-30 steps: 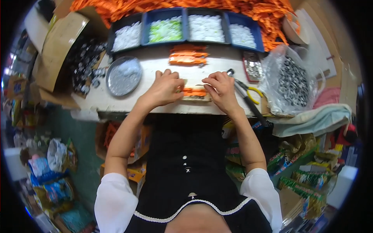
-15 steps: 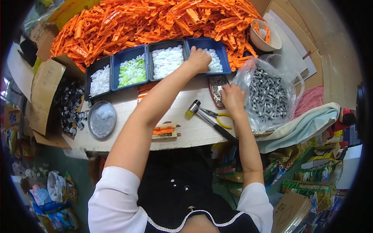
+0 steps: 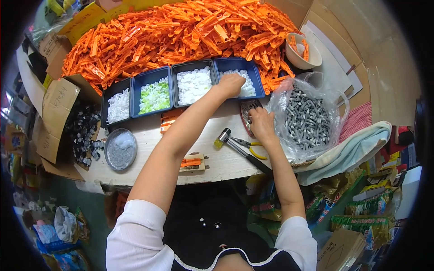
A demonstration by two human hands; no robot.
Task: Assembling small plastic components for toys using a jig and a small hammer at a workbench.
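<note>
My left hand [image 3: 231, 84] reaches far forward into the rightmost blue bin [image 3: 256, 77], fingers curled down on its small white pieces. My right hand [image 3: 261, 124] rests on a small dark tray [image 3: 246, 110] of metal bits, next to a clear bag of grey metal pins [image 3: 309, 118]; whether its fingertips pinch anything is hidden. A small wooden jig with an orange piece [image 3: 192, 162] lies near the table's front edge, below my left forearm.
Behind the bins lies a big heap of orange plastic strips [image 3: 181, 31]. Other bins hold white [image 3: 194, 86] and green [image 3: 155, 95] pieces. A hammer [image 3: 237, 149], yellow-handled pliers [image 3: 254, 148], a round metal dish [image 3: 120, 150], a bowl [image 3: 300, 53] and a box of black parts [image 3: 83, 133] surround them.
Both hands left the jig at the table's front. My left hand went forward to the rightmost bin; my right hand went right to the dark tray by the bag.
</note>
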